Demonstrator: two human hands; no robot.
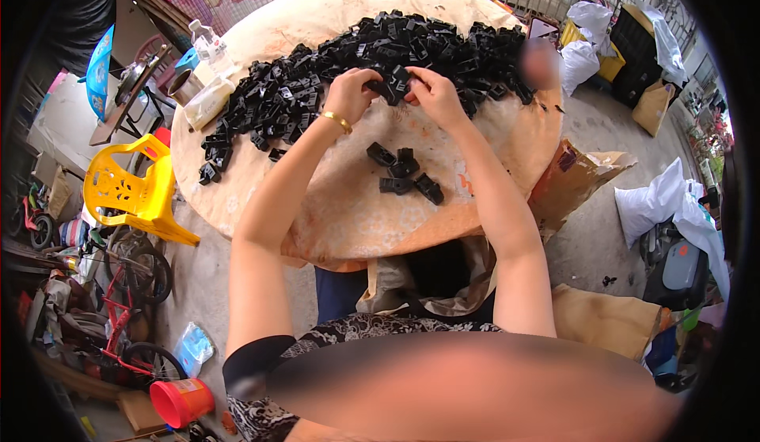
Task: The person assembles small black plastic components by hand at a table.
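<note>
Black plastic parts [388,92]: at the near edge of the heap [293,86], pinched in the fingertips of my left hand [354,95] and right hand [438,98]. Best handling, I judge: light, level grip, edges kept square.

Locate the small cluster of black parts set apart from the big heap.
In the head view, the small cluster lies slightly right of centre on the cloth-covered table, between the heap and the table's near edge.
</note>
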